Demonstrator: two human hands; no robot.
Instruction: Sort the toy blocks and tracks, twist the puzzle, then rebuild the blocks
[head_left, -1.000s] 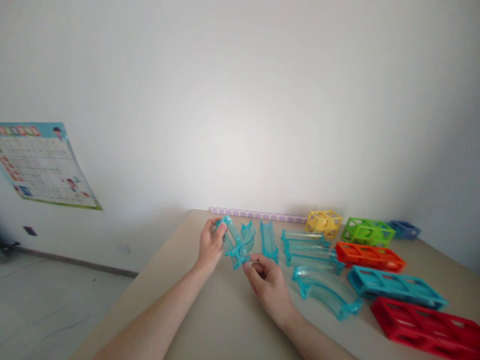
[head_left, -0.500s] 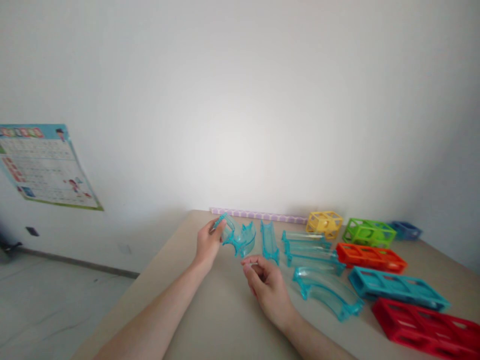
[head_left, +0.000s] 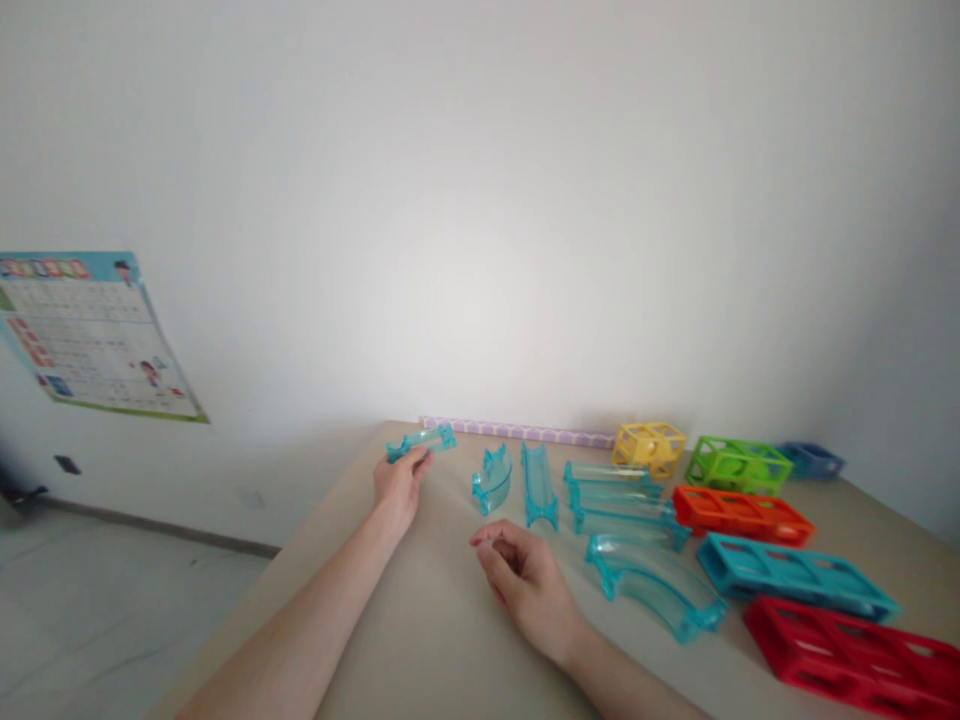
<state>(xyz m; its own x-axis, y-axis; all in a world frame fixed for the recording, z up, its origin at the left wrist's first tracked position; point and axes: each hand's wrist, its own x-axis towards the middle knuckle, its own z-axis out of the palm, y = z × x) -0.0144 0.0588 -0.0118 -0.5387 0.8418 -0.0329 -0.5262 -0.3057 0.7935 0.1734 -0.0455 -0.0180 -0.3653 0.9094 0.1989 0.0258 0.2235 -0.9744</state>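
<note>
At the table's far left, my left hand [head_left: 399,488] grips a clear turquoise track piece [head_left: 431,438], a trough with notched ends, raised above the tabletop. My right hand [head_left: 525,582] is loosely curled over the middle of the table, thumb close to the fingers, with nothing visible in it. Just beyond it lies a short curved turquoise track piece [head_left: 492,482]. Beside that is a straight track piece [head_left: 538,485]. Further right are more straight track pieces [head_left: 626,512] and a larger curved one [head_left: 656,585].
Along the right side stand open-frame plastic blocks: yellow [head_left: 649,450], green [head_left: 736,465], dark blue [head_left: 814,461], orange [head_left: 742,515], teal [head_left: 796,578] and red [head_left: 855,655]. A purple patterned strip [head_left: 517,432] runs along the wall at the table's back edge.
My left hand has moved left with its track piece, away from the short curved one, and turned it sideways. My right hand has shifted slightly left and nearer to me.
</note>
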